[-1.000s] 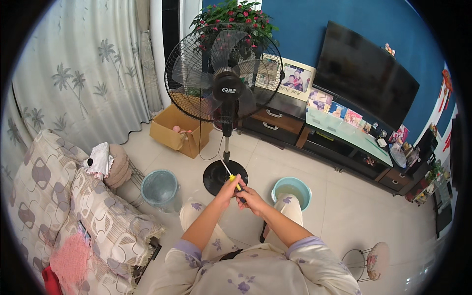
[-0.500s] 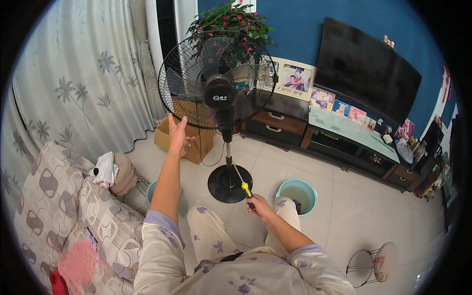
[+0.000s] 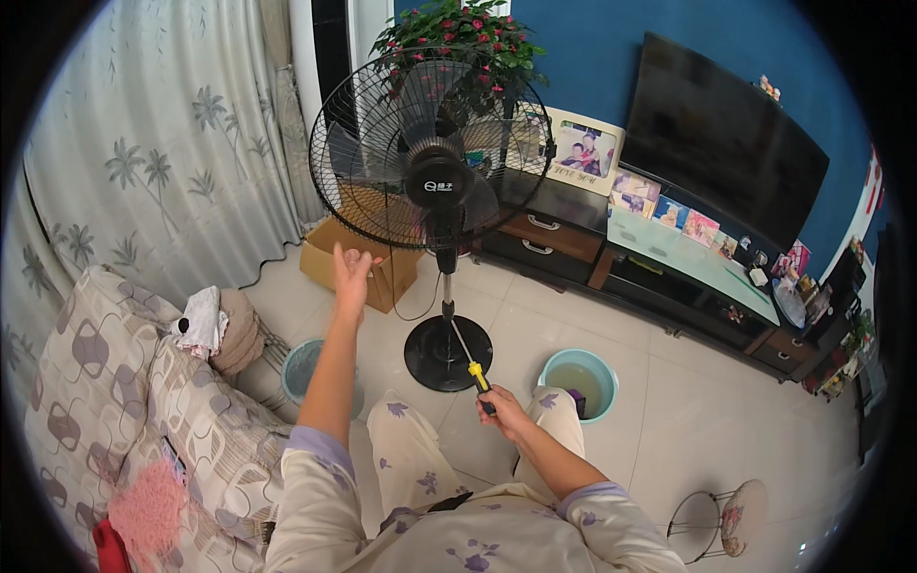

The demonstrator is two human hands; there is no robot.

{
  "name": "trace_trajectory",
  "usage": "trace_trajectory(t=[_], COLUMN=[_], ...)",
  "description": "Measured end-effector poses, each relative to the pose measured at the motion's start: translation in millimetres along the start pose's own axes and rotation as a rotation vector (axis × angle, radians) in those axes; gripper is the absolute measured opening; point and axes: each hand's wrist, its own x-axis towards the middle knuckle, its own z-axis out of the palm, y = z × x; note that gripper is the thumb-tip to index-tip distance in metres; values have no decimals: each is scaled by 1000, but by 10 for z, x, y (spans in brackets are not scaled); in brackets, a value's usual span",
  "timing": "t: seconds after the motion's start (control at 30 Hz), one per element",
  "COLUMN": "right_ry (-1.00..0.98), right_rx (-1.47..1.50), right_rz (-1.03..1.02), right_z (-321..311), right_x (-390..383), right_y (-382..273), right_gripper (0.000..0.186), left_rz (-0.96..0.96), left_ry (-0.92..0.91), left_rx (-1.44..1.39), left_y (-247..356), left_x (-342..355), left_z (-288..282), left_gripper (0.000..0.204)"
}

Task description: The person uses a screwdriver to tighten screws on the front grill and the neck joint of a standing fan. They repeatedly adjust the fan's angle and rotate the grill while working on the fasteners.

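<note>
A black pedestal fan (image 3: 437,181) stands in front of me on its round base (image 3: 449,353), its wire guard facing up toward me. My right hand (image 3: 503,413) is closed round the black and yellow handle of a long screwdriver (image 3: 477,374). The shaft slants up to the fan's pole just above the base; whether its tip touches is too small to tell. Just below the guard's lower left rim, my left hand (image 3: 352,277) is raised with fingers apart and nothing in it. Behind that hand sits an open cardboard box (image 3: 387,277).
A light blue basin (image 3: 611,392) of cloudy water with a dark item stands right of my knee. Another blue tub (image 3: 298,368) is beside my left forearm. A patterned sofa (image 3: 124,372) lies left, a TV cabinet (image 3: 573,272) beyond, and a round stool (image 3: 743,516) lower right.
My left hand has dropped away from the fan guard's rim, and its fingers have bent somewhat. The fan head appears slightly further right. My right hand keeps the screwdriver in nearly the same place.
</note>
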Motion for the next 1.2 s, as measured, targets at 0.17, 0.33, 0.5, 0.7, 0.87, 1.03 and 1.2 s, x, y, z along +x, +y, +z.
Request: trace_trajectory(t=[0.17,0.33,0.5,0.7,0.87,1.03,1.2], right_ry=[-67,-118,-177,-206,-168,-172,-180], right_rx=[101,140,186,105,-32,-122,-95], right_rz=[14,41,39,29,-19,-138,-103], right_z=[42,20,141,122,99,64,220], right_x=[40,91,22,25,-29,22,43], right_y=[32,96,91,195,212,227,216], right_gripper=[12,12,15,20,23,27,26], left_rz=[-250,-444,-647,-797,-745,-687,-482], left_ry=[-154,-361,-340,-385,-316,-313,-228], left_rx=[132,115,-141,-233,-176,-116,26], left_y=[-958,-1165,-1171,-1032,-990,-1000,-1216], left_x=[-578,-1416,-2007,-2269,-2352,-2401,-2481], left_z=[-174,77,369,528,578,600,478], left_gripper=[61,43,38,39,38,34,31])
